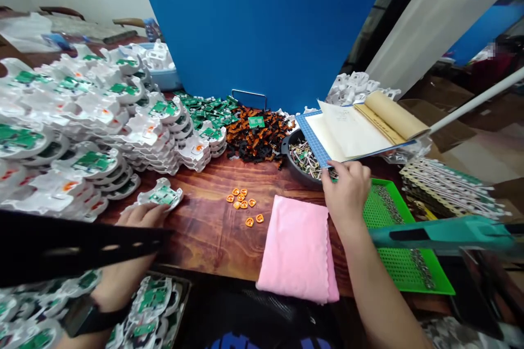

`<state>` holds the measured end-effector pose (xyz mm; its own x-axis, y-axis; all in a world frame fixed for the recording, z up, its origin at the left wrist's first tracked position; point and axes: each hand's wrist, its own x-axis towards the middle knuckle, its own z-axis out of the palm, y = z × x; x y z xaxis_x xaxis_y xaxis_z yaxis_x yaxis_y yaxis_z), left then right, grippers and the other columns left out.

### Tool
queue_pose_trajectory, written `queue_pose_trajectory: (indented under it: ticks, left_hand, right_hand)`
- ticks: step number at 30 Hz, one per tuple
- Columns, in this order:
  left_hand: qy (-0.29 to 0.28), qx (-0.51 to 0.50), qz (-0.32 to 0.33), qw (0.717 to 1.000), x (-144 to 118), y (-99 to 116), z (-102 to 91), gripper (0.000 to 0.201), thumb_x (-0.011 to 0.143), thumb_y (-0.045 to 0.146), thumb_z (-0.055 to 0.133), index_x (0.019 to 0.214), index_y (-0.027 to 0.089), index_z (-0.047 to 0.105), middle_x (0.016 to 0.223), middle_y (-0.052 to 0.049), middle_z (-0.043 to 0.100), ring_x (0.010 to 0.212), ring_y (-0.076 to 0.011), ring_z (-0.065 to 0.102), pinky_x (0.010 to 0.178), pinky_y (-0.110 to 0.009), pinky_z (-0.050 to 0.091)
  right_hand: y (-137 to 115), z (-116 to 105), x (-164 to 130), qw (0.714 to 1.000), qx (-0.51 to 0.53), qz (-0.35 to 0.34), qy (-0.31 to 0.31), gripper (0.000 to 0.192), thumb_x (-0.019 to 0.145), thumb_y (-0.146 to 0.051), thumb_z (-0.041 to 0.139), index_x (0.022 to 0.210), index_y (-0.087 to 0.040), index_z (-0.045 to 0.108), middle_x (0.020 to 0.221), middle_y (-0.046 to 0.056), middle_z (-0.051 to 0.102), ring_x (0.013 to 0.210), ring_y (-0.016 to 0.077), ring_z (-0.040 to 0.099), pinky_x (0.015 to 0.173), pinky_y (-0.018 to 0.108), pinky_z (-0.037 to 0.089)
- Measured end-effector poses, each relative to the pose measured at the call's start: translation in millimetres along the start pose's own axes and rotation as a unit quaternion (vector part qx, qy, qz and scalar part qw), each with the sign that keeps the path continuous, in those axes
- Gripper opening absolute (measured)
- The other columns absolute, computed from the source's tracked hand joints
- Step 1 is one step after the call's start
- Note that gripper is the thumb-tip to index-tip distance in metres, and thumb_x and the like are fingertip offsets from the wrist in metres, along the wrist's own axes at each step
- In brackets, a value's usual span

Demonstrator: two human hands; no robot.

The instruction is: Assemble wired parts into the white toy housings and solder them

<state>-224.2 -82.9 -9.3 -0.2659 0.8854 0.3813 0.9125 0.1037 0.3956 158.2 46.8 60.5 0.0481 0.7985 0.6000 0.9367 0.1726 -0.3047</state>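
My left hand (141, 216), partly hidden behind a black strap, has its fingers bent over the near edge of a white plastic shell (162, 194) with a green circuit board in it. The shell is low over the wooden table. My right hand (347, 188) grips the near left corner of a blue gridded board (313, 139) between thumb and fingers. On that board lies an open notebook (347, 131) with its pages lifted. The board overhangs a black bowl (303, 172) of small wired parts. A folded pink cloth (298, 251) lies between my hands.
Stacked white shells (151, 136) fill the left. Several small orange pieces (244, 204) lie mid-table, with orange-black parts (262, 136) and green circuit boards (208, 109) behind. At right are a green basket (395, 267), a teal tool (446, 232) and bundled strips (448, 188). A blue panel (266, 27) stands behind.
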Motion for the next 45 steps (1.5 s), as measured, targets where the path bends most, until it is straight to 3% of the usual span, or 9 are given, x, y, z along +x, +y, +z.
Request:
queue_pose_trajectory:
  ticks: [4,8,16,19,22,27,38,42,45]
  left_hand:
    - [0.021,0.046,0.055,0.997,-8,29,-13.9,0.030,0.088,0.042,0.038,0.096,0.029,0.064,0.092,-0.005,0.063,0.088,-0.0286,0.059,0.085,-0.045,0.049]
    - [-0.087,-0.017,0.158,0.983,-24,90,-18.2,0.032,0.089,0.026,0.040,0.108,0.031,0.066,0.097,-0.007,0.065,0.090,-0.0250,0.061,0.079,-0.036,0.052]
    - [-0.359,-0.097,0.395,0.840,-26,195,15.4,0.023,0.092,0.012,0.044,0.106,0.017,0.062,0.101,-0.009,0.064,0.093,-0.0227,0.058,0.079,-0.033,0.053]
    - [-0.382,-0.200,0.327,0.841,-17,200,21.0,0.028,0.089,0.018,0.056,0.117,0.020,0.060,0.114,-0.010,0.061,0.104,-0.0244,0.057,0.089,-0.037,0.050]
    - [-0.369,-0.418,0.122,0.821,-5,203,19.0,0.035,0.087,0.037,0.061,0.118,0.021,0.061,0.117,-0.011,0.061,0.107,-0.0237,0.058,0.094,-0.036,0.047]
    - [-0.407,-0.640,-0.194,0.622,16,217,11.7,0.042,0.080,0.053,0.063,0.092,0.013,0.070,0.077,-0.006,0.068,0.064,-0.0140,0.063,0.065,-0.027,0.053]
    - [-0.399,-0.700,-0.392,0.444,10,224,16.1,0.006,0.086,0.011,0.060,0.086,0.010,0.065,0.080,-0.007,0.073,0.071,-0.0122,0.072,0.070,-0.016,0.056]
    - [-0.464,-0.636,-0.327,0.523,12,225,24.2,0.024,0.086,0.033,0.065,0.095,0.011,0.060,0.088,-0.012,0.074,0.074,-0.0169,0.073,0.068,-0.022,0.057]
    - [-0.437,-0.480,-0.190,0.737,34,219,41.6,0.042,0.088,0.053,0.053,0.104,0.014,0.055,0.089,-0.012,0.073,0.067,-0.0182,0.071,0.061,-0.027,0.056]
  right_hand:
    - [-6,38,35,0.993,0.008,0.025,-0.113,0.019,0.083,-0.022,0.059,0.085,-0.008,0.071,0.092,0.020,0.056,0.101,0.0335,0.046,0.086,0.051,0.033]
    - [-5,52,43,0.991,0.024,0.016,-0.133,0.013,0.078,-0.017,0.063,0.073,-0.005,0.069,0.089,0.021,0.057,0.102,0.0341,0.047,0.087,0.052,0.030]
    - [2,44,41,0.992,0.081,0.031,-0.094,0.019,0.082,-0.026,0.060,0.078,-0.011,0.072,0.087,0.013,0.059,0.099,0.0263,0.050,0.091,0.047,0.033]
    - [4,22,29,0.975,0.215,0.040,-0.046,0.017,0.081,-0.032,0.064,0.085,-0.018,0.073,0.091,0.008,0.058,0.095,0.0218,0.054,0.090,0.041,0.040]
    - [1,-9,7,0.898,0.424,0.008,-0.114,0.011,0.079,-0.032,0.069,0.083,-0.023,0.073,0.097,0.005,0.057,0.097,0.0187,0.057,0.090,0.037,0.045]
    - [-12,-44,-26,0.831,0.492,-0.078,-0.246,0.006,0.078,-0.031,0.071,0.082,-0.032,0.075,0.103,0.004,0.057,0.104,0.0206,0.054,0.094,0.040,0.046]
    - [-12,-28,-71,0.812,0.555,0.024,-0.178,0.008,0.085,-0.025,0.062,0.089,-0.027,0.069,0.097,0.003,0.060,0.097,0.0170,0.058,0.088,0.034,0.048]
    - [-11,-27,-77,0.822,0.541,0.099,-0.148,0.008,0.087,-0.025,0.060,0.089,-0.025,0.068,0.094,0.003,0.067,0.095,0.0174,0.063,0.088,0.033,0.050]
    - [-6,-31,-75,0.836,0.524,0.114,-0.115,0.009,0.085,-0.023,0.063,0.089,-0.026,0.070,0.098,0.002,0.070,0.098,0.0171,0.064,0.090,0.032,0.049]
